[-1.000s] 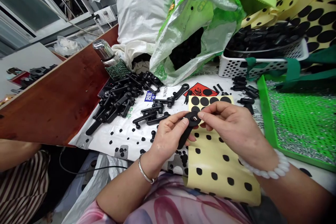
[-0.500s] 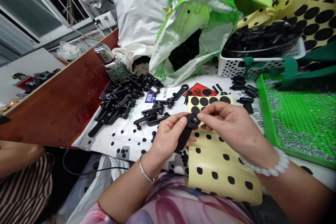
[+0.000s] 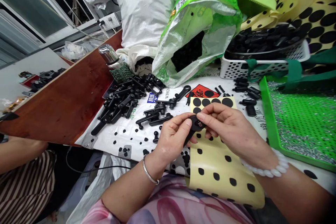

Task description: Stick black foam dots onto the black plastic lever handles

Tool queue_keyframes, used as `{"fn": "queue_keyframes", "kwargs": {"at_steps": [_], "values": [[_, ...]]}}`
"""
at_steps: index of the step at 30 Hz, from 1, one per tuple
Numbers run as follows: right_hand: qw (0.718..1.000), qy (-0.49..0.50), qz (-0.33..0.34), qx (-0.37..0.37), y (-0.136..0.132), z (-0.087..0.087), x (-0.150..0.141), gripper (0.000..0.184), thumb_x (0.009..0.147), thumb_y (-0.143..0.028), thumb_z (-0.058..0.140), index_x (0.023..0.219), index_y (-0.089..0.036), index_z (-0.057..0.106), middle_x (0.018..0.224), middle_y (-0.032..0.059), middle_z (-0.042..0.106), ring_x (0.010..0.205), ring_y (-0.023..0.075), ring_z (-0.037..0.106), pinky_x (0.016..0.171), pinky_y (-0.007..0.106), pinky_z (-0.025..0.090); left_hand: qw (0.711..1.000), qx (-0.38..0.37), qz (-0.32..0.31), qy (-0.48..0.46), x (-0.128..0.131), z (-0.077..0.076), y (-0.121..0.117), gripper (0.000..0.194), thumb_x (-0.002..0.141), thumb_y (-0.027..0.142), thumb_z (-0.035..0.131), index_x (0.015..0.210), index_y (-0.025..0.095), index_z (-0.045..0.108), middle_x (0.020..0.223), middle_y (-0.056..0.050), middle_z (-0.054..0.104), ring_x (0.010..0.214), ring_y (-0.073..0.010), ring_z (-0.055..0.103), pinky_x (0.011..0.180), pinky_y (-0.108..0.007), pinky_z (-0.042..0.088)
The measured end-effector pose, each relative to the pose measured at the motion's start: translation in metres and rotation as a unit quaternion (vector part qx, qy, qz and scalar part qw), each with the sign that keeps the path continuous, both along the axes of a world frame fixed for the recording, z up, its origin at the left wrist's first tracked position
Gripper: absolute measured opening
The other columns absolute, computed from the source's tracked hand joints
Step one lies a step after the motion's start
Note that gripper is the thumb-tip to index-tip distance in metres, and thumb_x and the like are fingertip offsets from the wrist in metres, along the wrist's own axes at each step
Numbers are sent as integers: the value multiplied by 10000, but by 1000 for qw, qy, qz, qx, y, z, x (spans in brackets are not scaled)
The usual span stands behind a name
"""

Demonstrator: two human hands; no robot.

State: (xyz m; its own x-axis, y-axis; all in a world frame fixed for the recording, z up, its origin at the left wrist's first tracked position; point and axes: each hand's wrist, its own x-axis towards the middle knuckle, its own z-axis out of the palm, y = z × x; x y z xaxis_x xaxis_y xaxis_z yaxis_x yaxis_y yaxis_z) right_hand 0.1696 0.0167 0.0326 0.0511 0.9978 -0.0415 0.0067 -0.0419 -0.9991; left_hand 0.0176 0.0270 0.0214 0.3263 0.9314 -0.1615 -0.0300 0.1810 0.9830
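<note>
My left hand is closed around a black plastic arm with a broad round end and a small slot in its middle. The thumb lies along the top of it. From the other side, my right hand pinches the rim of that round end; whether a thin pad is also between those fingers I cannot tell. Beneath both hands lies a yellow backing sheet with black round stickers at its far end and smaller black dots nearer me. Several similar black arms lie loose beyond my left hand.
A pile of black parts lies left, by a metal flask and wooden board. Behind stands an open green bag. Right are a white basket and a green tray of small metal pins. Another person's arm is far left.
The round end of the black arm has tilted and turned slightly toward my right hand, whose fingers now cover more of its rim. The whole view has shifted slightly.
</note>
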Motion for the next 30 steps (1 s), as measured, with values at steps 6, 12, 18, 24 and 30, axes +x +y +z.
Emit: {"fn": "queue_keyframes", "kwargs": {"at_steps": [6,12,18,24,30], "values": [[999,-35,33,10,-11,-6,4,317,783,-490,663,872,-189,615,670,14,633,545,127,588,498,210,518,999,-24,-3,-25,-2,6,-4,414,760,486,640,995,147,612,708,-18,627,453,-67,537,408,-164,395],[980,-161,91,69,-44,-20,-2,310,761,-428,682,994,-234,623,853,52,679,764,213,660,620,260,572,979,-149,-117,-80,-26,8,-19,466,701,522,699,963,163,557,662,8,590,462,-64,534,473,-178,447],[983,-82,159,-49,-54,-21,-15,277,874,-481,519,883,-244,662,691,24,638,627,179,605,567,252,533,981,-158,-108,-25,-55,7,-31,392,739,510,655,892,157,579,608,14,546,430,-57,469,415,-164,376],[975,-203,79,37,-34,-15,-14,308,861,-505,513,800,-239,656,630,15,620,593,185,601,528,261,510,984,110,79,112,-80,14,15,291,841,413,543,826,146,657,631,-5,584,517,-97,514,472,-203,393],[934,-342,-38,99,-20,-16,14,253,822,-486,561,813,-252,656,738,22,681,625,213,627,576,327,494,875,331,56,348,-78,11,63,224,844,310,530,820,185,715,750,-29,655,717,-154,587,687,-270,448]]}}
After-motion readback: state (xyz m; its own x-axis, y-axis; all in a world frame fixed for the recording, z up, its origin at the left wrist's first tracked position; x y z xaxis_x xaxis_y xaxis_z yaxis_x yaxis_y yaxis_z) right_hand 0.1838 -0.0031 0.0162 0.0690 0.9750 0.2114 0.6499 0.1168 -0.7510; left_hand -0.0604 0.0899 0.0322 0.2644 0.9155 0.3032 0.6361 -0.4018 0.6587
